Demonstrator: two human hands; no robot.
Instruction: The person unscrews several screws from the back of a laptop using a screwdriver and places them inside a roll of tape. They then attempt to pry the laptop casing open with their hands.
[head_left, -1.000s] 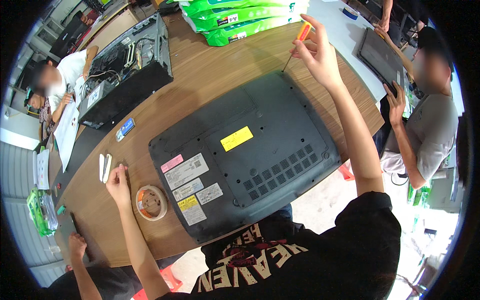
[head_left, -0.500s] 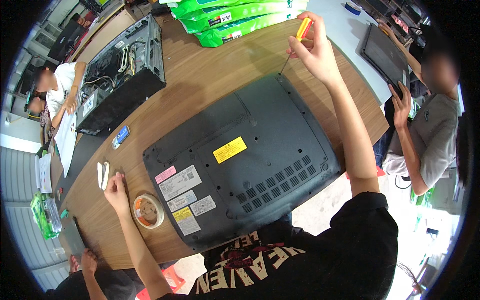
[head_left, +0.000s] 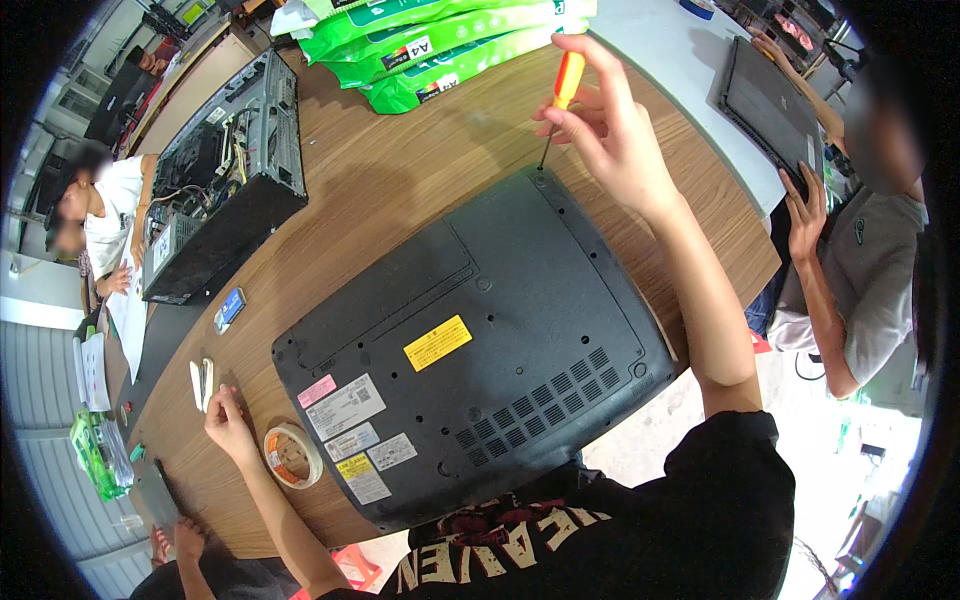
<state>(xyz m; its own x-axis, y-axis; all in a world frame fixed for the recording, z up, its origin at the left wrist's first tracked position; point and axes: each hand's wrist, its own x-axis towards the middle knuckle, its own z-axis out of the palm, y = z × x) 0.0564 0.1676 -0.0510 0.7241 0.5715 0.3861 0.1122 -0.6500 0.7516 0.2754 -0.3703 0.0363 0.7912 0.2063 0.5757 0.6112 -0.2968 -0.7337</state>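
Screwdriver: orange-handled, thin-shafted screwdriver [head_left: 560,100] stands nearly upright, tip at the far corner of the laptop.
Right hand: right hand [head_left: 610,130] has its fingers clamped on the handle.
Left hand: left hand [head_left: 228,425] rests fingers together on the brown wooden table [head_left: 400,190], beside a round tape roll [head_left: 292,456].
Laptop: dark grey matte plastic laptop [head_left: 470,350] lies underside up, stickered and vented, mid-table.
Risk: tip may skip off the screw and gouge the plastic, as the free hand is not bracing the case.

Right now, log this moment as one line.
right hand: screwdriver tip on laptop corner | left hand: on table, beside tape roll
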